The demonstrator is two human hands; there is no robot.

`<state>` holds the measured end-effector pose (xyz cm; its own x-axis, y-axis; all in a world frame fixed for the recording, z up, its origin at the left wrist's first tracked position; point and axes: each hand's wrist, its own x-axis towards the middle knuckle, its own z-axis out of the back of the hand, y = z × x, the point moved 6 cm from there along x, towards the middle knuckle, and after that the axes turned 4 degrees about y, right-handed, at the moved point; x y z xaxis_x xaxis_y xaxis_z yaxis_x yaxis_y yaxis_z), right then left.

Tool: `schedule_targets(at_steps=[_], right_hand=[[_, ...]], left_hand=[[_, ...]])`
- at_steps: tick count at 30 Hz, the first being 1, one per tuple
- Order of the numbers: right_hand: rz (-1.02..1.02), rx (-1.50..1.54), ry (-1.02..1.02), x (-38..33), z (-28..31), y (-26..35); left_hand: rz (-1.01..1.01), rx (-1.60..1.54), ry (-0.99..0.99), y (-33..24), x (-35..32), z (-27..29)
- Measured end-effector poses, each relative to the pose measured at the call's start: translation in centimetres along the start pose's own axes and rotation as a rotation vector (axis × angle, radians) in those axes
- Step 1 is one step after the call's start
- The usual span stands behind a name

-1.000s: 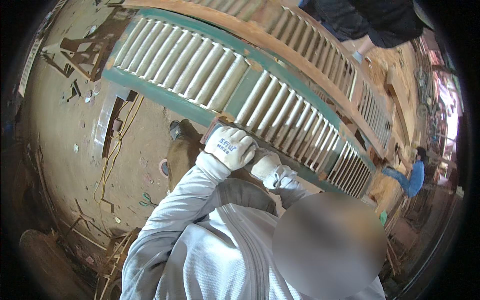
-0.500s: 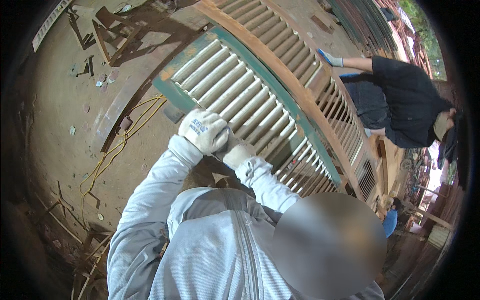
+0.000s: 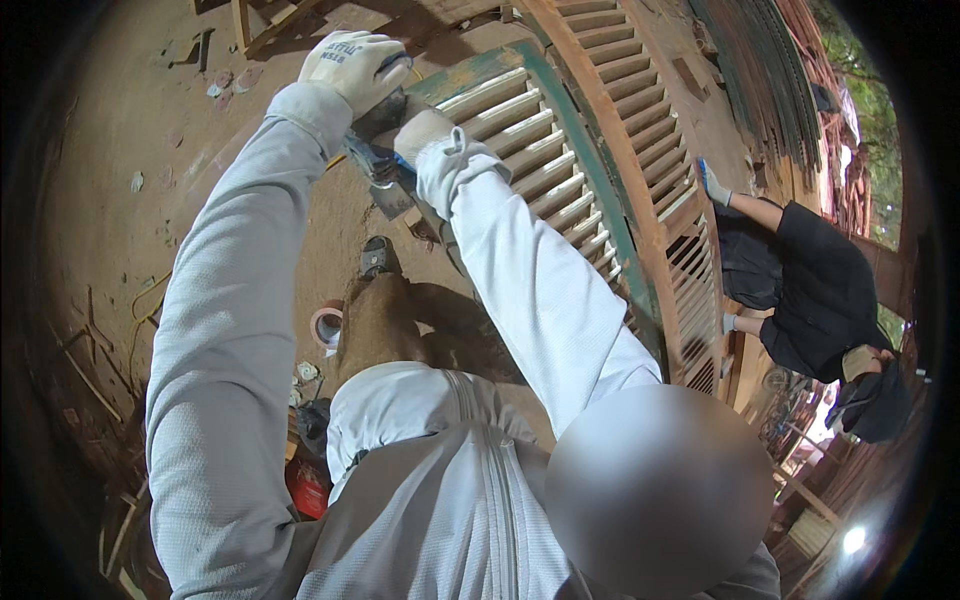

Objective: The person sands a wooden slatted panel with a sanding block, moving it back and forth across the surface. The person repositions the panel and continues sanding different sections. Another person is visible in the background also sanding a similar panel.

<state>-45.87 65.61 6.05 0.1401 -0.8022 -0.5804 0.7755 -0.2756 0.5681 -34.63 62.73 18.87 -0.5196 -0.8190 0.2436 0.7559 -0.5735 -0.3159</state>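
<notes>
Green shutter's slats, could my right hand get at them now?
Probably yes: the right hand is beside the slats and nothing visibly blocks the nearest, though it seems busy with a dark tool.

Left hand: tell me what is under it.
Part of a dark object shows under the left hand. That hand and the right hand cover much of it, so its full shape cannot be told.
</notes>
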Motion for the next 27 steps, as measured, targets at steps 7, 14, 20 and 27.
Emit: schedule_targets(at_steps=[7,14,20,27], right_hand=[[-0.008,0.073,0.0,-14.4,-0.3,-7.0],[0.092,0.417,-0.034,-30.3,-3.1,-19.8],[0.01,0.192,-0.054,-41.3,-2.0,-24.1],[0.019,0.047,0.008,-34.0,-2.2,-20.7]], left_hand=[[-0.051,-0.179,-0.016,-11.0,-5.3,-1.2],[-0.082,-0.315,0.039,-26.8,-11.3,-4.1],[-0.19,-0.479,-0.034,-36.8,-15.9,-6.5],[-0.182,-0.426,0.039,-30.4,-12.9,-5.0]])
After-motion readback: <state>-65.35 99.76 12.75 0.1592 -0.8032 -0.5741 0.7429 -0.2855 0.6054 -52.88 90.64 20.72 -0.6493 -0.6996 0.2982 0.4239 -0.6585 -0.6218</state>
